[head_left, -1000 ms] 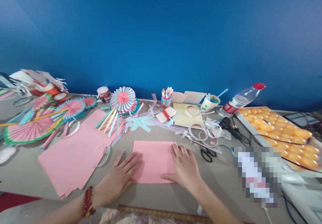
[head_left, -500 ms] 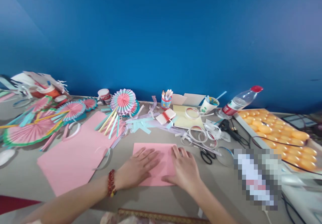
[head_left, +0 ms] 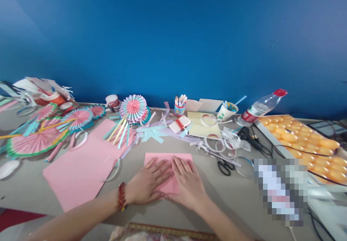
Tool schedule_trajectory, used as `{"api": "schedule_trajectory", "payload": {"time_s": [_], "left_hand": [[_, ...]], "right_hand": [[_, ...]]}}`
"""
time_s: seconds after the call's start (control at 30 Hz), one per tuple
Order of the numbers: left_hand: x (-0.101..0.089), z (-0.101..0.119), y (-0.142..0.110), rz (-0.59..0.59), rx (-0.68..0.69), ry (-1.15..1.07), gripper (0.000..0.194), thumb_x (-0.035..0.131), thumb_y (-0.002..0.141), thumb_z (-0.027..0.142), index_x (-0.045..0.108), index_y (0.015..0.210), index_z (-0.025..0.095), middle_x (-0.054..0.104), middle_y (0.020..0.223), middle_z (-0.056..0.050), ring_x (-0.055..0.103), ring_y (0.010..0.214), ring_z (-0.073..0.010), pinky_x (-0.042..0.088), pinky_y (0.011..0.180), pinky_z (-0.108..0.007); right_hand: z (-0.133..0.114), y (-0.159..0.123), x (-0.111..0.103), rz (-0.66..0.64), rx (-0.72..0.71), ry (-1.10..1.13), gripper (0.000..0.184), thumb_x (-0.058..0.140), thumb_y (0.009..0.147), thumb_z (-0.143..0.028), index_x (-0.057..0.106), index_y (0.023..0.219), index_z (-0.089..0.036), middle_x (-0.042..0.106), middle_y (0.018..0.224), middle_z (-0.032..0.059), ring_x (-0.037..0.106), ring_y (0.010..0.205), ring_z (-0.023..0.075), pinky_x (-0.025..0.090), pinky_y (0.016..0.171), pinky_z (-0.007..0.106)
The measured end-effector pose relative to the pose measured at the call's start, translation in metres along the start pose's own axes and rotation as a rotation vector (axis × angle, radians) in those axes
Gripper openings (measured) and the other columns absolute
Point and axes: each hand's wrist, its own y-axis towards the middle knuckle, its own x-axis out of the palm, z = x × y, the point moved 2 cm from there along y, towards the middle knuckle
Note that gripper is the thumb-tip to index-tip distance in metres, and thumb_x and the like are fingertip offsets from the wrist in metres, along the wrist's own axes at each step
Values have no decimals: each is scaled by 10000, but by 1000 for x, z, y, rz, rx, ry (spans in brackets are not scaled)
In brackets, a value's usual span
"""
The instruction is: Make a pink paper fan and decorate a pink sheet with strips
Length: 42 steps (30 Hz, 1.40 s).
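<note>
A small rectangle of pink paper [head_left: 168,157] lies on the grey table in front of me, partly covered by both hands. My left hand [head_left: 150,179] rests flat on its left side, fingers stretched out; a red bead bracelet [head_left: 122,196] circles that wrist. On the right half, my right hand [head_left: 187,183] is laid flat too, its fingers pointing away from me. The two thumbs nearly meet at the paper's near edge. To the left spreads a larger pink sheet [head_left: 78,172]. Black-handled scissors [head_left: 224,167] lie just right of the paper.
Folded paper fans [head_left: 132,109] and paper strips [head_left: 151,134] cover the back left. Behind stand a pen cup [head_left: 179,108], a paper cup [head_left: 227,111] and a tilted-looking bottle [head_left: 260,108]. At right are tape rolls [head_left: 215,143], a black glue gun [head_left: 249,138] and a yellow bubbly tray [head_left: 306,140].
My right hand has slid left across the pink paper, closer to my left hand. My left hand stays flat in nearly the same place.
</note>
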Motion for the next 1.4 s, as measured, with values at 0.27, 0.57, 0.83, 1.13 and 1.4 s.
{"api": "schedule_trajectory", "payload": {"time_s": [0.27,0.57,0.83,1.13,1.4], "left_hand": [[-2,1,0,10,2,-4,711,398,959,547,144,1546,235,209,1597,-102,157,1475,-290,103,1182,-542],[-2,0,0,37,7,1,686,370,967,554,165,1543,243,270,1579,-97,193,1464,-284,112,1181,-527],[-3,1,-1,56,8,11,681,378,963,558,204,1536,235,284,1572,-106,200,1462,-291,110,1182,-523],[-3,2,-2,13,17,-8,688,356,974,549,170,1542,208,234,1585,-121,171,1471,-294,89,1186,-547],[-7,-14,3,17,4,-38,730,432,938,571,194,1536,228,205,1591,-140,193,1462,-327,144,1174,-564]], "right_hand": [[36,-24,-7,-88,78,-32,1079,629,668,-742,290,1517,-170,282,1565,134,255,1422,356,131,1155,563],[84,-81,-17,-14,190,-107,990,676,725,-575,223,1538,-234,227,1589,98,261,1427,346,284,1116,519],[34,-74,-36,-182,-179,72,814,514,863,-645,134,1529,-374,203,1594,1,219,1447,330,214,1151,560],[77,-120,-20,-121,-69,-5,553,488,929,-521,395,1454,-372,402,1499,-12,429,1350,313,441,1051,486],[44,-41,-33,207,-117,9,533,420,973,-349,369,1487,-216,355,1541,55,334,1409,251,397,1096,411]]}}
